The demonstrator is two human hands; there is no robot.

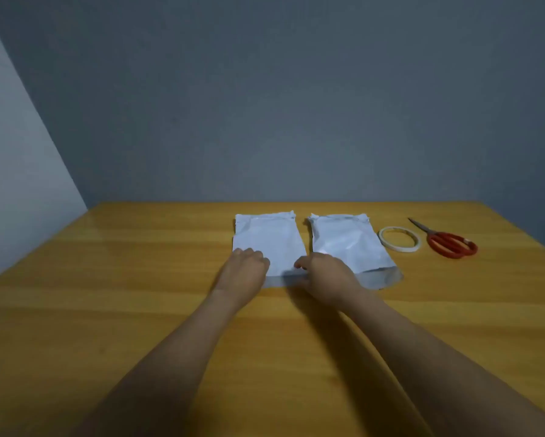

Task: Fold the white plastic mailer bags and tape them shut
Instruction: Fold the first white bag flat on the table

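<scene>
Left hand (244, 272) and right hand (324, 275) on near edge of left mailer bag (269, 239), fingers curled, apparently pinching its flap; second mailer bag (348, 244) just beside, flat on table (107, 279); tape roll (399, 239), red scissors (451, 242) further right.

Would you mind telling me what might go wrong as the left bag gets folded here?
The right hand overlaps the right bag, so folding the left bag may drag it askew. The tape roll and scissors lie beyond the right bag, so releasing to fetch them may let the fold spring open.
</scene>
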